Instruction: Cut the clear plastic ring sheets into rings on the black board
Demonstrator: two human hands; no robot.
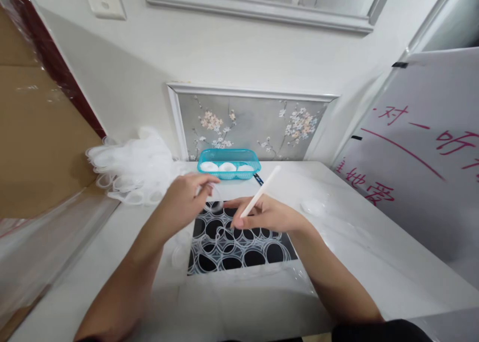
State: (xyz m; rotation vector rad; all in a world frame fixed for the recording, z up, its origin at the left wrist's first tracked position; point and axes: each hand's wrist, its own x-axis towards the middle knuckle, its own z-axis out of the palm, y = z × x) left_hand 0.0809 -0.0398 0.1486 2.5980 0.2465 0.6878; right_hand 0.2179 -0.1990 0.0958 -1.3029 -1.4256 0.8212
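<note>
Meanwhile, the left hand (pixel 185 196) is pinching a small clear lid (pixel 214 200) between curled fingers, above the dark panel (pixel 239 242) of clear cups set into the white table (pixel 374 262). Just beside it, the right hand (pixel 267 214) is gripping a white stick (pixel 261 191), its fingers closed around the lower end while the stick is tilting up toward the blue basket (pixel 229 163) by the wall.

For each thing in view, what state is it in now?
Left hand: closed on a clear lid.
Right hand: holding a white stick, tilted.
Blue basket: upright, open, three white round pieces inside.
Black tray: flat on the table, covered with clear rings.
Pile of clear cups: loose, heaped by the wall.
</note>
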